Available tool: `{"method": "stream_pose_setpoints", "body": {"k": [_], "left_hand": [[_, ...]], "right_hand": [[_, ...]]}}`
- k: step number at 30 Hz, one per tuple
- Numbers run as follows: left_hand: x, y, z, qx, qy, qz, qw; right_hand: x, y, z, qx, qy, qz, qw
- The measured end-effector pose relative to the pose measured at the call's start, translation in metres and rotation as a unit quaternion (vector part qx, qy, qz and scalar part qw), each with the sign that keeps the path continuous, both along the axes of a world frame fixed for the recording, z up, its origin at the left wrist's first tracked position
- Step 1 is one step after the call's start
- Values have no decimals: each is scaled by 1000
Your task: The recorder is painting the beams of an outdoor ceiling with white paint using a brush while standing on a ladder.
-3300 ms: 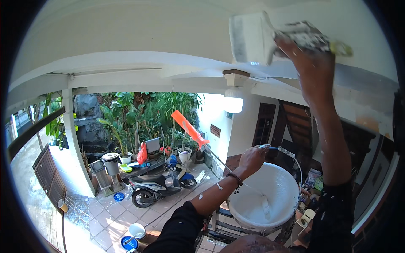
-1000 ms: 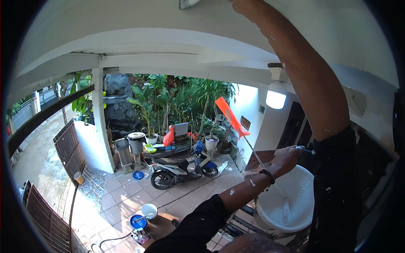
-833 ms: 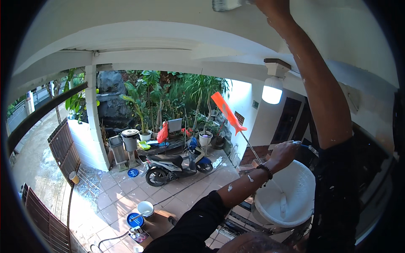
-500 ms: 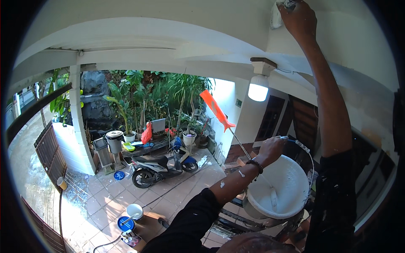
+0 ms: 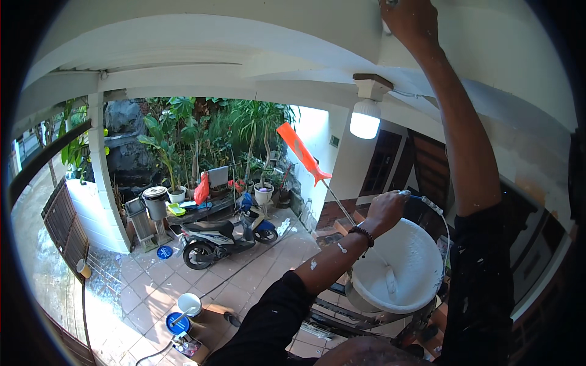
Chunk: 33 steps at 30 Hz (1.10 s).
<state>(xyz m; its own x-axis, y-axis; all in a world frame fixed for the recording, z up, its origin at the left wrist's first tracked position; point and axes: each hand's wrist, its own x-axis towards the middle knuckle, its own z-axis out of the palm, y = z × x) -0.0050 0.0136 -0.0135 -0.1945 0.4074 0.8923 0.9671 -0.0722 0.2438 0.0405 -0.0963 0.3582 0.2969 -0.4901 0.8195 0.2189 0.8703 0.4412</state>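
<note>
My right hand (image 5: pixel 410 23) is raised against the white beam overhead, fingers wrapped round a paintbrush (image 5: pixel 387 25) that is mostly hidden behind them. My left hand (image 5: pixel 384 210) grips the handle of a big white bucket (image 5: pixel 418 256) at its blue sleeve; white paint flecks mark that forearm. The bucket holds white paint and stands on a dark slatted support (image 5: pixel 323 323), apparently a ladder top. A metal rod (image 5: pixel 339 201) with an orange plastic piece (image 5: pixel 296 146) at its upper end slants out from behind my left hand.
A white lamp (image 5: pixel 364 122) hangs from the beam (image 5: pixel 244 43). Below stand a scooter (image 5: pixel 223 235), potted plants (image 5: pixel 262 192), bins (image 5: pixel 155 207), a small white bucket (image 5: pixel 189 305) and a blue lid (image 5: pixel 178 323) on the tiled floor (image 5: pixel 152 280). An open gate (image 5: pixel 61 226) is at left.
My right hand with the brush swept left and up, then back right, and is now slightly higher than half a second ago. My left hand stays on the handle; the view has shifted.
</note>
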Motion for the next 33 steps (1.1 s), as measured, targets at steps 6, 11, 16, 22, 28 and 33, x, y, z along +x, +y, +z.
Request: {"method": "stream_pose_setpoints", "body": {"k": [6,11,16,22,28,33], "left_hand": [[-10,7,-3,-14,-15,-9,1000],[3,-13,1,-14,-4,10,1000],[10,2,5,-48,-9,-7,999],[4,2,1,3,-18,-12,1000],[-2,-5,1,24,-26,-4,999],[5,4,6,-7,4,-8,1000]], "right_hand": [[-21,-67,-66,3,-82,77,994],[-6,-129,-71,79,-132,361,920],[2,-68,-63,-93,-227,397,885],[8,40,-66,-81,-124,129,981],[10,34,-74,-62,-81,-24,995],[-28,-27,-64,10,-63,14,998]]}}
